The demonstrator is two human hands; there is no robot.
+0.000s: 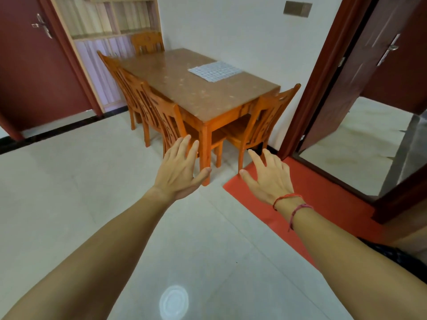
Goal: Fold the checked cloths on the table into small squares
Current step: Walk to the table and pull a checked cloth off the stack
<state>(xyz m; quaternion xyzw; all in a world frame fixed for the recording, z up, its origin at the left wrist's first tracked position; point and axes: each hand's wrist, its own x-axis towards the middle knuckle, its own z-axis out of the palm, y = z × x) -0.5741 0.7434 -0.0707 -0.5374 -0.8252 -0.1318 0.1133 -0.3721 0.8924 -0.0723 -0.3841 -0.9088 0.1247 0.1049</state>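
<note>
Both hands are held out in front with nothing in them: the left hand [179, 168] and the right hand [269, 175] are flat, fingers straight and spread, above the floor [69, 181] and well short of the table [184, 88]. A checked cloth [215, 70] lies flat on the far part of the tabletop, towards the wall; I cannot tell whether more lie under it. No folding has begun, so the step in hand looks like getting to the table. It should go best standing close enough to draw the cloth onto a bare patch, then matching corners and pressing each crease flat. The tabletop is smooth, glossy and mottled brown. Wooden chairs [147, 105] line its left side. A red mat [323, 192] lies by an open doorway, and a curtained shelf unit [104, 24] stands behind.
</note>
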